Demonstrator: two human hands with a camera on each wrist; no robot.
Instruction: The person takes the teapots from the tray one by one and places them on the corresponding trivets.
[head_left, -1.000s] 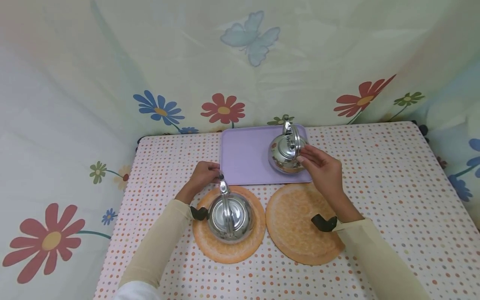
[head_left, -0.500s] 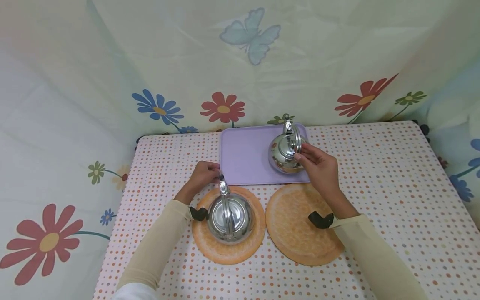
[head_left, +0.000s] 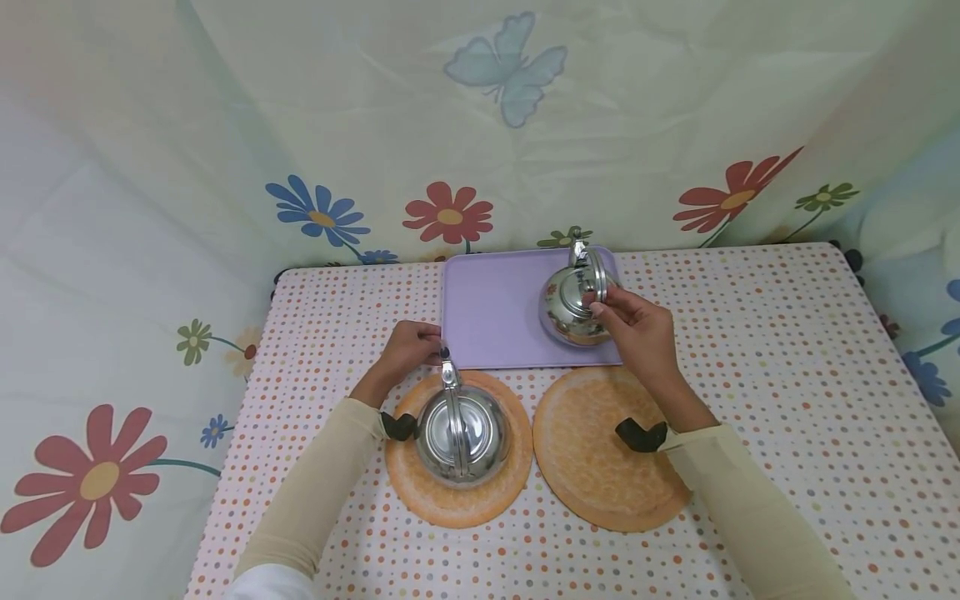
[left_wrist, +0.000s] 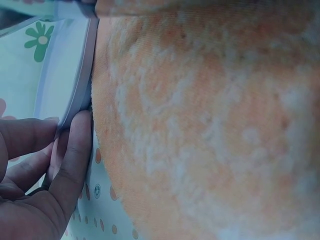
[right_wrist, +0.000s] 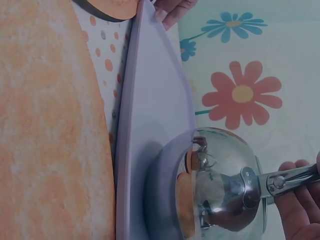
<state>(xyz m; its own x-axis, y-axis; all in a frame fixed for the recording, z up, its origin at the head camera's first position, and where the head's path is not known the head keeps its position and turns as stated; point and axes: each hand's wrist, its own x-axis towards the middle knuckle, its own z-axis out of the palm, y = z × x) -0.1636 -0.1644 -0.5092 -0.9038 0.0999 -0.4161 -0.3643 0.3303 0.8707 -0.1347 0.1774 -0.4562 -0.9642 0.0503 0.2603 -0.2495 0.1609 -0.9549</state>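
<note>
On the right part of a lilac tray [head_left: 487, 308] stands a shiny metal kettle [head_left: 566, 312], its spout toward the back wall. My right hand [head_left: 647, 337] holds that kettle's arched handle [right_wrist: 292, 179] from the right, fingers curled around it. With thumb and fingers, my left hand [head_left: 407, 348] pinches the tray's near left edge; the left wrist view shows the fingertips [left_wrist: 80, 122] right at the rim. In front of the tray a second metal kettle [head_left: 483, 442] sits on a round orange-brown mat [head_left: 405, 492], its spout tip close to my left hand.
Another, larger round mat [head_left: 577, 454] lies to the right of the second kettle, below my right wrist. A dotted cloth [head_left: 787, 400] covers the table. Behind the table hangs a floral curtain [head_left: 615, 150], close to the tray's back edge. Black wrist mounts [head_left: 641, 435] stick out from the sleeves.
My right hand has shifted slightly left, and its fingers have come onto the kettle's handle. My left hand, the tray and both kettles hold their places.
</note>
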